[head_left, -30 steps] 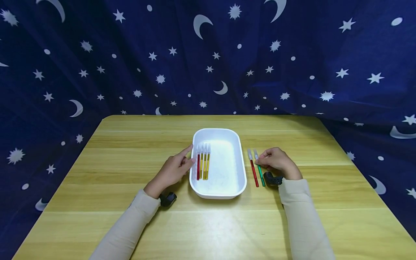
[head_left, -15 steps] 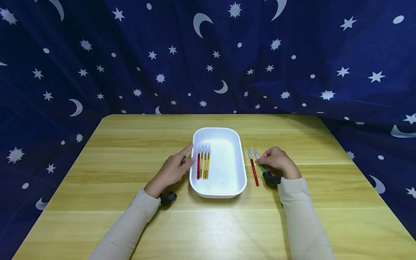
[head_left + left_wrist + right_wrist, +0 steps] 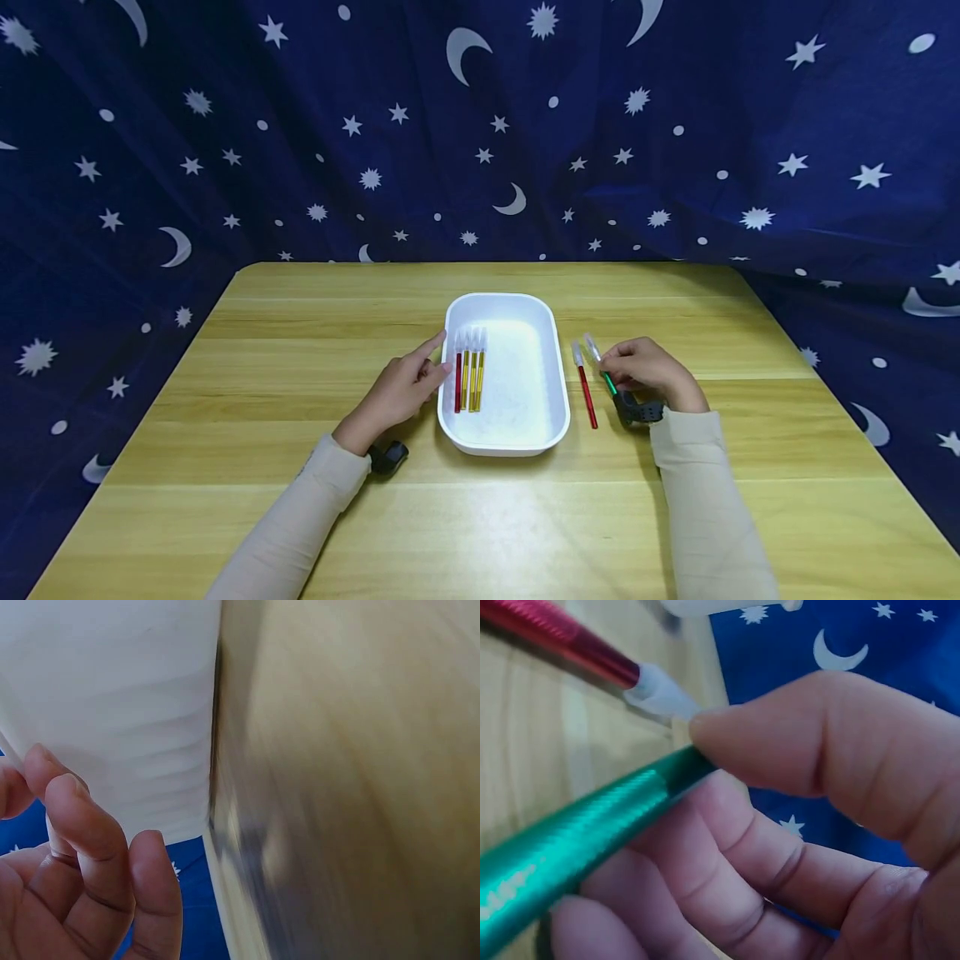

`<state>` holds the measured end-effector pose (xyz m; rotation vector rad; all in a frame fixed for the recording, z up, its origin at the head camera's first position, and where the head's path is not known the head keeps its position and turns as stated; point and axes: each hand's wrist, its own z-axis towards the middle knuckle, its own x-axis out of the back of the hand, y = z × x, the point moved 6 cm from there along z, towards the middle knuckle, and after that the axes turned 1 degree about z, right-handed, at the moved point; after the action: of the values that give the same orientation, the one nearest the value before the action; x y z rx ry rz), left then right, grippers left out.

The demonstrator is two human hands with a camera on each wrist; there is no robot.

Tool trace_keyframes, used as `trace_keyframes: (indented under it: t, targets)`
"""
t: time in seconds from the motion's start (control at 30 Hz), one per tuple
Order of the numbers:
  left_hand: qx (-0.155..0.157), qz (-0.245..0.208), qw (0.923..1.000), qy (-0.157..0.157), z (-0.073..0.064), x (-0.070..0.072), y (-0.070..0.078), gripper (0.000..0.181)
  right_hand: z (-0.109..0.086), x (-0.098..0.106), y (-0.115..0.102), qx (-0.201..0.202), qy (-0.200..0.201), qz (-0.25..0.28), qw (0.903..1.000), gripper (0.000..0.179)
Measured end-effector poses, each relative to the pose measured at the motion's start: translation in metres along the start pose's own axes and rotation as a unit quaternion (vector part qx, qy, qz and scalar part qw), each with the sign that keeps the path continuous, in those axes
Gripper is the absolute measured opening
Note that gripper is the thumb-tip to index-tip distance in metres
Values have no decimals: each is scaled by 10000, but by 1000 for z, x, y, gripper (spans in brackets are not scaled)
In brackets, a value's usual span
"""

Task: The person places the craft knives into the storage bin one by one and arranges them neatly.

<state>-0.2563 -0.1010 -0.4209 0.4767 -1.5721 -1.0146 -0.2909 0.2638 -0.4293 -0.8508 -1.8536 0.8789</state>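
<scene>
Backdrop: dark blue cloth printed with pale moons and stars (image 3: 412,50) hangs behind a light wood-grain table (image 3: 262,375).
Left sleeve and wrist: beige cuff (image 3: 330,475), with a small black wrist camera (image 3: 387,459) just below the hand.
Left hand: the left hand (image 3: 397,392) grips the near-left rim of the tray, thumb over the edge, fingers against the outside.
Tray: a white, round-cornered rectangular tray (image 3: 525,383) sits mid-table. A light, constant hold on its rim should be enough to stop it sliding.
Inside the tray: along its left side lie a slim dark-red metallic tool with a clear cap (image 3: 458,385), then three slim gold metallic tools with clear caps (image 3: 473,383), side by side, caps pointing away from the person.
Right of the tray: a slim bright-red metallic tool with a clear cap (image 3: 587,398) lies on the wood, slightly slanted.
Green tool: just right of it, a slim metallic green tool with a clear cap (image 3: 615,814); whether its lower end touches the table cannot be told.
Right hand: the right hand (image 3: 645,367) pinches the green tool close below the cap. Gripping firmly on the barrel, not the cap, and staying clear of its red neighbour seems wisest.
</scene>
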Motion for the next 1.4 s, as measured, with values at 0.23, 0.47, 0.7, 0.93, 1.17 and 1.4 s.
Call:
trace_keyframes:
  t: [0.23,0.47,0.7,0.93,1.17,1.4]
  targets:
    - [-4,-6,10000,5,0,0,0,63,-1,7,-1,10,-104,430,9990,25]
    - [-1,-17,10000,-7,-1,0,1,64,-5,11,-6,113,-11,890,9960,19]
    - [28,-78,10000,-43,0,0,1,64,-7,13,-12,438,-26,1043,9936,24]
    - [98,-122,9998,-75,0,-1,-1,65,-10,13,-20,771,-54,1336,9880,10]
    - [70,-100,9999,-75,-1,-1,0,65,-15,13,-32,1173,-79,1910,9745,7]
    - [73,-93,9999,-78,1,-2,-2,65,-19,10,-45,1373,-99,1970,9707,6]
